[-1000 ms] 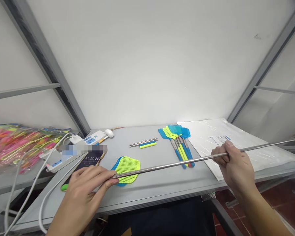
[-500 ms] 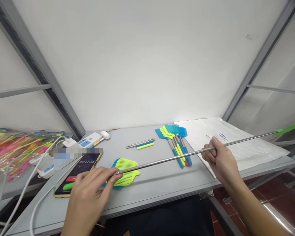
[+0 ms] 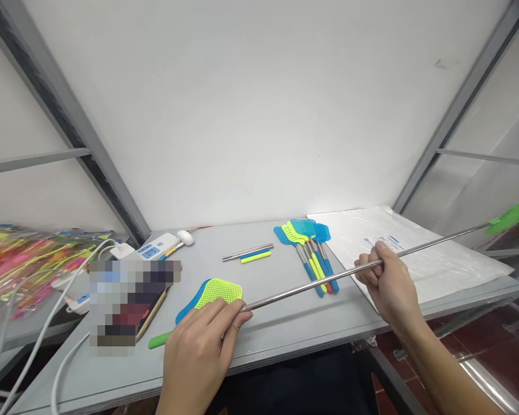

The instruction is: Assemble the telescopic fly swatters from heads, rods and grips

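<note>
A long fly swatter with a metal telescopic rod (image 3: 307, 286) lies slanted across both my hands above the table. My left hand (image 3: 205, 346) is closed around its lower end, where a green grip (image 3: 158, 340) sticks out to the left. Farther up, my right hand (image 3: 391, 285) is wrapped around the rod. The green swatter head (image 3: 512, 216) reaches the right edge of the view. Beside my left hand lie a lime swatter head (image 3: 222, 289) and a blue one (image 3: 194, 302), partly covered by the hand. Several blue and lime fly swatters (image 3: 313, 256) lie bunched behind the rod.
Thin metal tubes (image 3: 247, 252) and a lime tube (image 3: 256, 257) lie mid-table. A white plastic sheet or bag (image 3: 424, 248) covers the right side. On the left are a power strip (image 3: 155, 246), white cables (image 3: 38, 314), a blurred-out phone and bagged colourful items (image 3: 38, 259).
My left hand has moved right with the grip end, and the rod between my hands is shorter. The green head has rotated, showing more of its face. My right hand has stayed nearly in place.
</note>
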`<state>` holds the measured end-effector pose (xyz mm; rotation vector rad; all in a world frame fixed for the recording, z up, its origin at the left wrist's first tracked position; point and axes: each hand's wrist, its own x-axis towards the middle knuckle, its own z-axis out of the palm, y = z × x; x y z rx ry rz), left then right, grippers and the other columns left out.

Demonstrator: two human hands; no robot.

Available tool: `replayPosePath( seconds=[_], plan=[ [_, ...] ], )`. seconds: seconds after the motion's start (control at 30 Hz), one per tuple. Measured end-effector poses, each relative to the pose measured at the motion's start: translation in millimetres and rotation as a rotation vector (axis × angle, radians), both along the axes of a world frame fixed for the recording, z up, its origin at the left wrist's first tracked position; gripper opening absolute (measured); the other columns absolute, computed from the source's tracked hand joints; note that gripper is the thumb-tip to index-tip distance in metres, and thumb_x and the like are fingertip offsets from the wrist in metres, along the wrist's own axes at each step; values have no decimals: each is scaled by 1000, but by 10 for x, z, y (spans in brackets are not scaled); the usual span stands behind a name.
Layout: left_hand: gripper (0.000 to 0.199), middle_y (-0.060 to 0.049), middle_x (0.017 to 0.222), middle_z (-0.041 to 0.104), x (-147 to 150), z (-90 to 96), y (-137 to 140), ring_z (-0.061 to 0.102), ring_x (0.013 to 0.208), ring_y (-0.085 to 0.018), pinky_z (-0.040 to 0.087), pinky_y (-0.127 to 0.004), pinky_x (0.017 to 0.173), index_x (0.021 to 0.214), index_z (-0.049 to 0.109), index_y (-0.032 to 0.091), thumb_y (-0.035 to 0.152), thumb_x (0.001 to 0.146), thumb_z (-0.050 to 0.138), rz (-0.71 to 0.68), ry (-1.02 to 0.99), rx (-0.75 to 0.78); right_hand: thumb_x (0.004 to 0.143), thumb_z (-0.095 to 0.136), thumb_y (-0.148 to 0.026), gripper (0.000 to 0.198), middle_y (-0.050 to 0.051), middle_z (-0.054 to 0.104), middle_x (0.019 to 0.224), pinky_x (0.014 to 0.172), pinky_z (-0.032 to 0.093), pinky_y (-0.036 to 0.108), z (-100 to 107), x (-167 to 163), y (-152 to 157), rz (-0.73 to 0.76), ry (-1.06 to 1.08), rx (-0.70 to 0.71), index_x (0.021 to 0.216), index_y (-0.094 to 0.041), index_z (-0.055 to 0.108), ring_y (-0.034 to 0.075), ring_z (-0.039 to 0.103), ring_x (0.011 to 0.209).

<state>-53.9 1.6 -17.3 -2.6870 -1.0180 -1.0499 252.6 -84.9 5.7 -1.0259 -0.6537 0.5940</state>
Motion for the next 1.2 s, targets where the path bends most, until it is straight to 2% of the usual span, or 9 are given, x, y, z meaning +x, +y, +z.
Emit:
replayPosePath(
  seconds=[0.1, 0.27, 0.43, 0.53, 0.63, 0.73, 0.83, 1.0, 1.2],
  plan=[
    [20, -1, 84, 71, 93, -15, -60, 62, 71, -18, 40, -29, 66, 99, 68, 26, 37, 96, 52, -15, 4, 4, 94, 47, -47, 49, -5, 32, 45, 46, 27, 27, -74, -177, 9, 56, -40, -27, 53, -21, 40, 11, 32, 45],
    [25, -3, 86, 72, 315, -99, -196, 66, 71, -18, 43, -27, 59, 102, 66, 25, 36, 99, 44, -120, 44, -92, 97, 33, -56, 59, 2, 52, 50, 54, 39, 30, -182, -629, 8, 308, -209, -157, 56, -19, 55, 14, 47, 48],
    [25, -2, 86, 72, 275, -121, -152, 67, 73, -18, 45, -26, 62, 103, 67, 25, 38, 98, 45, -112, 30, -179, 92, 43, -60, 50, 4, 64, 70, 60, 45, 30, -54, -470, -7, 354, -170, -190, 95, -18, 70, 15, 55, 60],
    [27, -2, 88, 72, 159, -121, -49, 67, 77, -18, 46, -26, 65, 103, 68, 24, 40, 98, 47, -72, 23, -204, 90, 43, -62, 53, 5, 65, 78, 66, 50, 32, 105, -87, -50, 216, 111, -60, 102, -18, 70, 18, 61, 73],
    [27, 0, 89, 72, 69, -122, 39, 67, 78, -18, 45, -27, 65, 103, 69, 26, 43, 96, 49, -48, 48, -202, 90, 51, -47, 33, 2, 63, 74, 73, 52, 31, 204, 305, -105, -34, 400, 88, 84, -20, 68, 17, 64, 81],
    [26, 1, 89, 71, 9, -125, 94, 66, 78, -17, 45, -27, 67, 102, 70, 28, 43, 96, 50, -57, 48, -182, 89, 54, -33, 22, 0, 62, 71, 76, 53, 30, 186, 540, -131, -169, 485, 147, 75, -20, 63, 15, 65, 80],
    [25, 1, 90, 71, -39, -131, 119, 66, 81, -18, 44, -27, 69, 102, 70, 28, 44, 95, 51, -39, 38, -138, 89, 54, -30, 20, 0, 66, 73, 74, 52, 29, 99, 567, -87, -193, 427, 128, 76, -20, 64, 16, 66, 86],
    [24, 1, 86, 70, 75, -150, 30, 67, 76, -18, 42, -27, 61, 102, 68, 27, 42, 96, 50, -28, 31, -56, 93, 48, -41, 31, 9, 74, 97, 82, 49, 34, -43, 168, 72, -166, 228, 43, 87, -19, 69, 23, 64, 106],
    [25, 0, 81, 70, 410, -183, -190, 66, 71, -16, 45, -25, 59, 98, 65, 24, 36, 100, 43, -125, -7, -158, 97, 41, -50, 42, 9, 74, 107, 93, 42, 41, -174, -665, 117, 158, 40, -58, 97, -20, 71, 25, 65, 105]
  ],
)
